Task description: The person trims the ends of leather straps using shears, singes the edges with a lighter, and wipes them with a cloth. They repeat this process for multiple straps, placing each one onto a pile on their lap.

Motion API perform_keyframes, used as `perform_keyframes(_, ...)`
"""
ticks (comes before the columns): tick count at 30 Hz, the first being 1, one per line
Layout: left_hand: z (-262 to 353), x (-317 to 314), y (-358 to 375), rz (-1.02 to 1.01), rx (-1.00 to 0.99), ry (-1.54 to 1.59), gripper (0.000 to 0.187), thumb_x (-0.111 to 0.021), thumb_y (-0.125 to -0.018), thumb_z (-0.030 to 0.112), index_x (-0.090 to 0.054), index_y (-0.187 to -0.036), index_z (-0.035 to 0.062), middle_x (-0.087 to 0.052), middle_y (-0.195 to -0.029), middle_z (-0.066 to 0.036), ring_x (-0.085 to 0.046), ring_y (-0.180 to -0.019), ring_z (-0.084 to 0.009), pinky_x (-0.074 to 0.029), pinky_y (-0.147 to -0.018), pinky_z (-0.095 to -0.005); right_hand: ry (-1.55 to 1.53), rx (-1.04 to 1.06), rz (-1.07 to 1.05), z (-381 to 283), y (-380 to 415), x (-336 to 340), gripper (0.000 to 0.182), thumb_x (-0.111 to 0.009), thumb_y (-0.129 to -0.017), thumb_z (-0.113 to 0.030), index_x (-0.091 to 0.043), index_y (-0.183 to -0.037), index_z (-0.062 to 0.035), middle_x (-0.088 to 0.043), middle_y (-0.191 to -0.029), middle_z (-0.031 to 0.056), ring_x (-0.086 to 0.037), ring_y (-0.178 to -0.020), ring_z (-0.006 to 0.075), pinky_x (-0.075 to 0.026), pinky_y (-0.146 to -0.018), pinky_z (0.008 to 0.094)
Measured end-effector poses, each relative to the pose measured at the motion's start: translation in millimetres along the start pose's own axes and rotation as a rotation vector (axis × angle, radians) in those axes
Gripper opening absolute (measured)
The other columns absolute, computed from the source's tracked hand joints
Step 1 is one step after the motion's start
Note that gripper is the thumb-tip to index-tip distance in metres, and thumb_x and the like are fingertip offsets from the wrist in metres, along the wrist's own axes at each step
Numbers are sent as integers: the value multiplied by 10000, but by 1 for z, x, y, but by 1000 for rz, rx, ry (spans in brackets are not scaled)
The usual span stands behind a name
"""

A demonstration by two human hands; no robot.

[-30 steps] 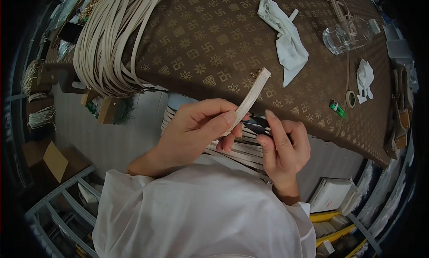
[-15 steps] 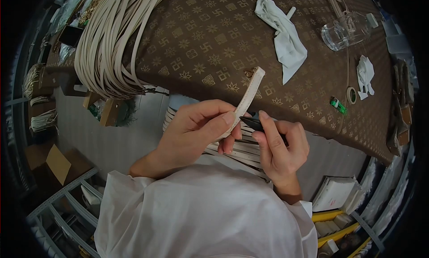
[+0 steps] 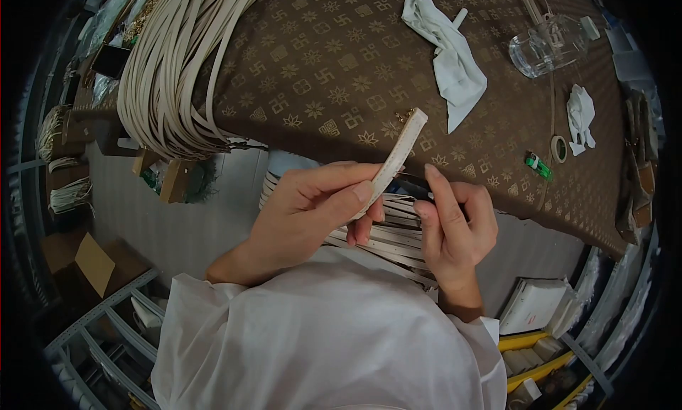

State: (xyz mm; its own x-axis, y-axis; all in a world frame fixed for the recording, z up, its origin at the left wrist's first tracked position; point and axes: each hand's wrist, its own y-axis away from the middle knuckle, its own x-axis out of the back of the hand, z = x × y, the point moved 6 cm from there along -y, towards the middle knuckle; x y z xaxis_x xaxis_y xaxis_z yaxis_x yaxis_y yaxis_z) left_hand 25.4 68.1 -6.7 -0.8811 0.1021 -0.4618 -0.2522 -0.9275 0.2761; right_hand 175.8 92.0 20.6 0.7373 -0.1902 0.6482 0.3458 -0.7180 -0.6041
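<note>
My left hand (image 3: 312, 200) pinches a pale, cream strap (image 3: 403, 149) between thumb and fingers, and the strap's free end points up toward the table edge. A row of small stitches or holes seems to run along it. To the right, my right hand (image 3: 458, 222) is closed round a slim black pointed tool (image 3: 416, 186); its exact kind cannot be made out. The tool's tip is close beside the strap, near my left fingertips. Several more pale straps (image 3: 387, 243) lie across my lap below both hands.
A brown patterned cloth (image 3: 312, 76) covers the table. On it are a bundle of pale straps (image 3: 167, 83), a white cloth (image 3: 455, 69), a clear bottle (image 3: 533, 51), a white glove-like cloth (image 3: 580, 115), a tape roll (image 3: 559, 151) and a green lighter (image 3: 538, 166).
My right hand has moved slightly right and up with the black tool, whose body now sits a little farther from the strap. My left hand stays nearly still, the strap tilting slightly right.
</note>
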Motion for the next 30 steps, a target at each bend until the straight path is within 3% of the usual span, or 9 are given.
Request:
perform_keyframes(20,3,2,-3,15,-119,-232,264,-416,-888,42,-524,-1120,-19,-546,-842,-73,-535,-622,-80,-444,-536,-180,-94,-33,-69,-1,0,-2,400,-720,-618,-148,-631,-994,-49,-481,-630,52,-434,-535,164,-346,-453,260)
perform_keyframes(30,3,1,-3,21,-81,-195,267,-419,-885,44,-523,-1123,-18,-543,-839,-77,-535,-626,-83,-443,-538,-181,-117,-61,-94,0,-1,-1,409,-721,-615,-142,-626,-1003,-52,-477,-643,57,-440,-539,167,-349,-451,261)
